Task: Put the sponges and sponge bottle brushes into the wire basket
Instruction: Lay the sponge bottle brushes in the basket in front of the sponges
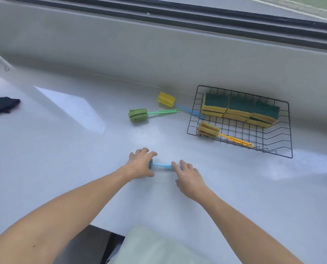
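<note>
Left hand [142, 162] cupping foam head, right hand [189, 174] fingertips pressing handle of blue bottle brush [161, 165]: light, squashy, probably best lifted by its stiff handle.

Wire basket [194, 119] far right: green-yellow sponges [240, 109] stacked, yellow-handled brush [209, 129] inside. Green brush [137, 115], yellow-headed blue-handled brush [166, 100] left of it. Blue brush [160, 165] near, centre.

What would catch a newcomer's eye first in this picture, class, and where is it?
Probably the two bare hands at centre: the left hand covers the head of a blue bottle brush lying on the white counter, and the right hand is on its handle end. Next, the black wire basket at right, holding green-topped yellow sponges and one orange-handled brush.
</note>
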